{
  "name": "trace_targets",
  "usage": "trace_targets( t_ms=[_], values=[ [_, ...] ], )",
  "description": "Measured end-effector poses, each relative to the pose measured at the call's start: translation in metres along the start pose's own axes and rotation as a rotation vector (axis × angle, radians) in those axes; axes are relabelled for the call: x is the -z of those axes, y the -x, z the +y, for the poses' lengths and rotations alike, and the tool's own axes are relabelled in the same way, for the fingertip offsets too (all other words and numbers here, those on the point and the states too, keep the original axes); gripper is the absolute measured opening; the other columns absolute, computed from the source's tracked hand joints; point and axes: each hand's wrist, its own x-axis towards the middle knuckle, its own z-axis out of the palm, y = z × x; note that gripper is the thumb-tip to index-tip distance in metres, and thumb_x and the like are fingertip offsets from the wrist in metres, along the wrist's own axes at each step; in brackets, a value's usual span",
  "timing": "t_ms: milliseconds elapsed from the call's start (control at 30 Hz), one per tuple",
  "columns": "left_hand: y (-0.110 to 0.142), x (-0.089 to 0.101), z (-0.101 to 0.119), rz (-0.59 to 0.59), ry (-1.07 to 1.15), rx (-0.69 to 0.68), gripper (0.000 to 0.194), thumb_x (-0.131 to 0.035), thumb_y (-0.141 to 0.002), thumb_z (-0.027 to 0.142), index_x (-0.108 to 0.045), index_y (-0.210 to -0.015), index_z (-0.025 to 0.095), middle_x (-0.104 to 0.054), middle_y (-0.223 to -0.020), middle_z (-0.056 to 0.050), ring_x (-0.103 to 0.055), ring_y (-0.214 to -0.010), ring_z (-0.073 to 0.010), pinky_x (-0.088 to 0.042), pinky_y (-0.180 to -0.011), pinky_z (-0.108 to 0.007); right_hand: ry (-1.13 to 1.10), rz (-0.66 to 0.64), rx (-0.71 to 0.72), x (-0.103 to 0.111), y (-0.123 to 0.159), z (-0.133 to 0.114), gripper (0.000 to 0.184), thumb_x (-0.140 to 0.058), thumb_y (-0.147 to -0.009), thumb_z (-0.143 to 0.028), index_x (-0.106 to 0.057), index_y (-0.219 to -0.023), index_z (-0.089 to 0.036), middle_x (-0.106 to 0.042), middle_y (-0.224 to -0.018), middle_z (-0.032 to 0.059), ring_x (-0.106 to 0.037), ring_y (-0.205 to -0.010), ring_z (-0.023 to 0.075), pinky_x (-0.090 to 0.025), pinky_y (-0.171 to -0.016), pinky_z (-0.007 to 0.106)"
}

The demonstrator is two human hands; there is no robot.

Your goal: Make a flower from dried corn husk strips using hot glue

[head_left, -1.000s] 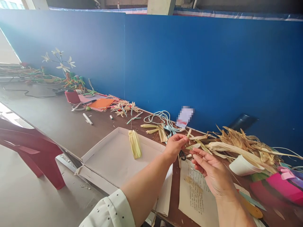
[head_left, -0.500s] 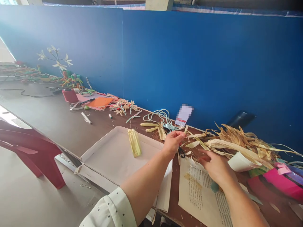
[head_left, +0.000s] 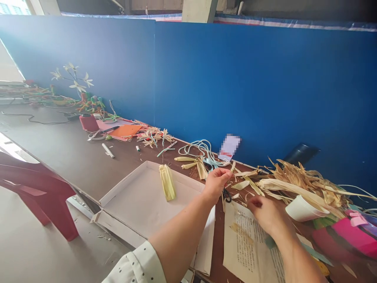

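Observation:
My left hand (head_left: 216,182) pinches a small piece of pale corn husk (head_left: 233,166), whose tip sticks up past the fingertips. Lower and to the right, my right hand (head_left: 265,210) has its fingers drawn together over a printed paper sheet (head_left: 238,247); what they hold, if anything, is too small to make out. Black scissor handles (head_left: 227,195) show beside my left wrist. A pleated yellow-green husk bundle (head_left: 167,182) lies in the white cardboard box lid (head_left: 126,204) to the left. Loose husk scraps (head_left: 241,185) are scattered between and behind my hands.
A heap of dried husks (head_left: 306,177) and a tilted white cup (head_left: 304,208) lie right. A phone (head_left: 229,147) leans on the blue partition (head_left: 265,86). Pale cord (head_left: 197,147), orange paper (head_left: 125,131) and husk flowers (head_left: 77,86) sit farther left. A red stool (head_left: 55,208) stands below the table edge.
My right hand's fingers have curled closer together and it has shifted slightly right and down. My left hand keeps its pinch. The whole view has tilted slightly up.

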Motion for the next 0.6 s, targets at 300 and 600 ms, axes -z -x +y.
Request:
trace_targets(
  t_ms=[300,600],
  values=[
    [-0.004,0.005,-0.005,-0.156,0.121,0.136,0.044,-0.083,-0.052,0.043,-0.060,-0.070,0.011,-0.058,-0.073,-0.002,-0.048,-0.064,-0.0071,-0.036,-0.064,-0.023,-0.737,-0.146,-0.028,0.012,0.012,-0.018,0.037,-0.063,-0.076,-0.055,-0.062,-0.095,-0.024,-0.059,-0.067,-0.0005,-0.048,-0.053,0.0120,-0.038,-0.048,0.024],
    [-0.007,0.016,0.004,-0.289,0.214,0.274,0.037,-0.085,-0.056,0.033,-0.061,-0.073,0.010,-0.064,-0.090,-0.008,-0.059,-0.078,-0.0127,-0.047,-0.080,-0.032,-0.974,-0.103,-0.036,0.009,0.003,-0.031,0.037,-0.070,-0.073,-0.049,-0.064,-0.099,-0.024,-0.058,-0.076,-0.0005,-0.042,-0.054,0.0082,-0.037,-0.047,0.021]
  ],
)
